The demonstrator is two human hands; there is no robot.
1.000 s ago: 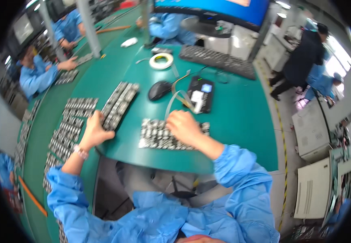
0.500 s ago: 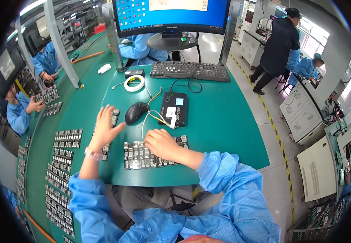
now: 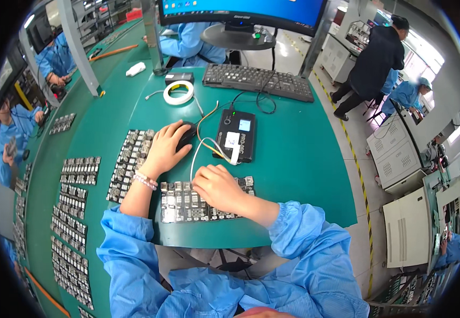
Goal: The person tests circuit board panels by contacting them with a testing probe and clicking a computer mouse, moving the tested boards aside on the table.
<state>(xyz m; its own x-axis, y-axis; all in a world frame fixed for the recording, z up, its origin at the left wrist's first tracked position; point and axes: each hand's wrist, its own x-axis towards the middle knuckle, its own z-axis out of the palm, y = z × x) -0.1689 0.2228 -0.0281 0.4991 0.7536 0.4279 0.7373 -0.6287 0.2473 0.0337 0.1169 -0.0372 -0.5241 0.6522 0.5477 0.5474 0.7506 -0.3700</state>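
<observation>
My left hand (image 3: 167, 146) lies at the black computer mouse (image 3: 188, 137), its fingers along the far side and thumb on the near side, partly covering it. Bent over a panel of small circuit boards (image 3: 174, 204), my right hand (image 3: 216, 186) has its fingers closed on a thin white cable (image 3: 192, 165). The gripped end is hidden under the fingers. This cable loops back to a black box with a small lit screen (image 3: 239, 135). Beside my left wrist lies another board panel (image 3: 126, 164).
A keyboard (image 3: 259, 85) and monitor (image 3: 240, 16) stand behind, with a white cable ring (image 3: 178, 93) left of the keyboard. Several board panels (image 3: 71, 259) line the left side of the green table (image 3: 304, 175). Other people work at the left and far right.
My left hand has come down to the mouse, uncovering the board panel beside its wrist. My right hand stays over its panel. The whole view has shifted slightly.
</observation>
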